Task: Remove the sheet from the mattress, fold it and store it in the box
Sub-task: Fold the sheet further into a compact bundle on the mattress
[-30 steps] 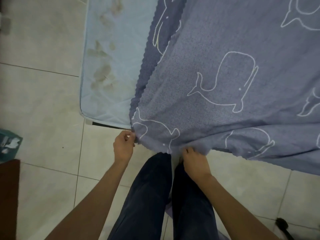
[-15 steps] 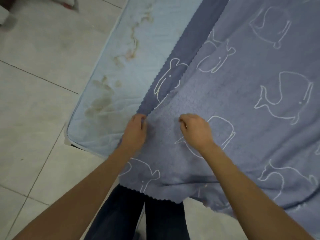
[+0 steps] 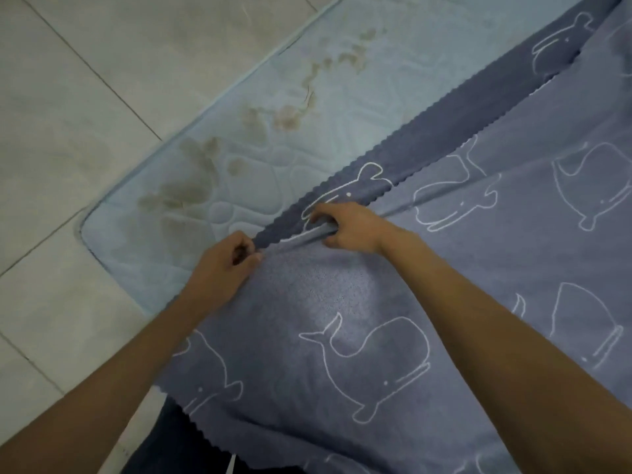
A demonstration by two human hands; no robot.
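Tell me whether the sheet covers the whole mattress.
No: the stained corner of the mattress lies bare, left of the wavy edge of the sheet.

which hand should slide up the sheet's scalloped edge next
Probably the right hand: it grips the sheet farther along that edge, which runs up and right over the mattress. The left hand pinches the near corner and can anchor it.
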